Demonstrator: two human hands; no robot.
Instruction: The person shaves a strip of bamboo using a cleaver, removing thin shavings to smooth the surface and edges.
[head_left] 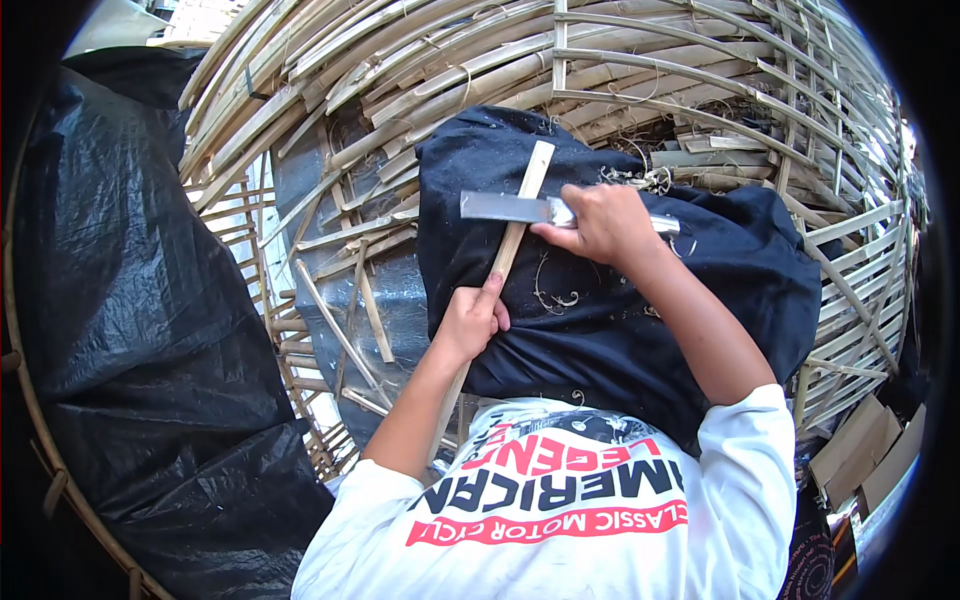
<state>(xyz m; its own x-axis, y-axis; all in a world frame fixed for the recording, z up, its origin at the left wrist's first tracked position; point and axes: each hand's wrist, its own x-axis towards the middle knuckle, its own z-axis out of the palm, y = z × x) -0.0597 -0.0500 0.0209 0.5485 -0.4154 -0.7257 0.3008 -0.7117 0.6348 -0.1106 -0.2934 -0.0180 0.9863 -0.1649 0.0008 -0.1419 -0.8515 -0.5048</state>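
My left hand [470,318] grips a long pale bamboo strip [524,203] that lies slanted across a dark cloth [620,300] draped over my lap. My right hand [598,222] is closed on the handle of a flat steel blade [503,207]. The blade rests crosswise on the strip, a little above my left hand. Thin curled shavings lie on the cloth around both hands.
A large domed frame of woven bamboo slats [480,70] fills the area in front of me and curves round to the right. Black plastic sheeting [140,300] covers the left side. Loose slats [350,320] lie beside my lap, flat boards [870,450] at lower right.
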